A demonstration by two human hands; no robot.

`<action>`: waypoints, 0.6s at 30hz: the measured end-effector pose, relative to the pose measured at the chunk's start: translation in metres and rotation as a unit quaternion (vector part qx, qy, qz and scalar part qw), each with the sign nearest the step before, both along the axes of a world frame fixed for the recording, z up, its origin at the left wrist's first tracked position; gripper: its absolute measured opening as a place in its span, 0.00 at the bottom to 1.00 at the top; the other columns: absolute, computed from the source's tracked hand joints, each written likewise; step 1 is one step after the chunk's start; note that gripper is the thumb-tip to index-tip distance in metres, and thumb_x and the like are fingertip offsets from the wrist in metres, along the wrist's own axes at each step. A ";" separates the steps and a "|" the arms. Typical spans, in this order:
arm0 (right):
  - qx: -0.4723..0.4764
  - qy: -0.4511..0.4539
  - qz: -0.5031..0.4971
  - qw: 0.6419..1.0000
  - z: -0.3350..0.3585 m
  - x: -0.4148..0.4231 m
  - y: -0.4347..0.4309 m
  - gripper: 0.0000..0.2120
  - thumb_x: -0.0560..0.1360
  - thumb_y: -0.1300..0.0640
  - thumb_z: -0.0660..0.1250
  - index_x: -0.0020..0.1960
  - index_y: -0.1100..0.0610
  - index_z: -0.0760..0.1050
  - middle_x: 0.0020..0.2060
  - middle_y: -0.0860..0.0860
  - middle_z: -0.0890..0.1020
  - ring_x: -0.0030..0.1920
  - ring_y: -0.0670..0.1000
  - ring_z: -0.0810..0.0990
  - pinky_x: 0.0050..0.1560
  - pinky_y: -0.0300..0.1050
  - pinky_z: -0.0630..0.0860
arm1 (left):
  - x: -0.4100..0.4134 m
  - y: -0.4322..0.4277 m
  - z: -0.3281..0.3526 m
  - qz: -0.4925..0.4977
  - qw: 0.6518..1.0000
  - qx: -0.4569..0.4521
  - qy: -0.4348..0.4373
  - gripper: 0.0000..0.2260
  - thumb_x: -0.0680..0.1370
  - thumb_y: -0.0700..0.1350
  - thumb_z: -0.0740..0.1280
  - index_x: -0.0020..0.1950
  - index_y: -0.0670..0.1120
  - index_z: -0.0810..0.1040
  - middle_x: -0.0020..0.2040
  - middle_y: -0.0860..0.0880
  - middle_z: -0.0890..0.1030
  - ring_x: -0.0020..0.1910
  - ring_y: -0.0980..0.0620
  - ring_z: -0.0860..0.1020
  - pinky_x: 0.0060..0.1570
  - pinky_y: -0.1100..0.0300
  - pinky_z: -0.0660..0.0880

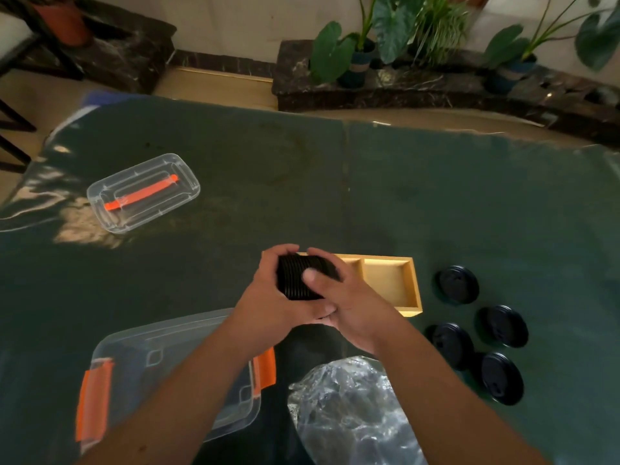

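Head view: the left hand (265,297) curls round a stack of black lids (295,280), and the right hand (349,307) clasps its other side, above the wooden tray (414,290); pressing evenly from both ends should stop lids fanning out; loose lids (458,285) lie rightward
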State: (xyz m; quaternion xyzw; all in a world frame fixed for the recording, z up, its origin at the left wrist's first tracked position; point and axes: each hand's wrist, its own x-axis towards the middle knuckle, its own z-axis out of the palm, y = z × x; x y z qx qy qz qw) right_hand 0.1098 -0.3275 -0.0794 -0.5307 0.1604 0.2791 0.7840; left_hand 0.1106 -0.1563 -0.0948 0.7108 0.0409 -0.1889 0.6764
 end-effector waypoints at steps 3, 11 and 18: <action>0.033 0.007 0.004 0.999 -0.010 0.002 -0.023 0.28 0.72 0.54 0.79 0.71 0.54 0.77 0.63 0.60 0.85 0.63 0.60 0.85 0.56 0.61 0.83 | 0.004 -0.013 -0.005 -0.018 1.000 0.001 0.008 0.38 0.57 0.54 0.86 0.61 0.74 0.73 0.61 0.53 0.82 0.54 0.55 0.85 0.50 0.52 0.87; -0.151 -0.023 -0.033 0.988 -0.038 0.018 -0.062 0.36 0.60 0.42 0.83 0.66 0.46 0.76 0.57 0.54 0.86 0.52 0.55 0.88 0.45 0.48 0.85 | 0.004 -0.015 -0.018 0.046 0.992 -0.069 0.096 0.33 0.59 0.49 0.84 0.63 0.65 0.80 0.58 0.46 0.85 0.49 0.47 0.88 0.47 0.52 0.85; -0.707 -0.248 0.228 0.622 -0.078 0.035 -0.027 0.43 0.67 0.41 0.81 0.74 0.47 0.61 0.64 0.56 0.74 0.61 0.61 0.78 0.58 0.59 0.80 | 0.001 -0.013 -0.009 0.071 0.977 -0.139 0.148 0.35 0.65 0.44 0.80 0.71 0.56 0.77 0.65 0.41 0.82 0.62 0.38 0.84 0.59 0.43 0.83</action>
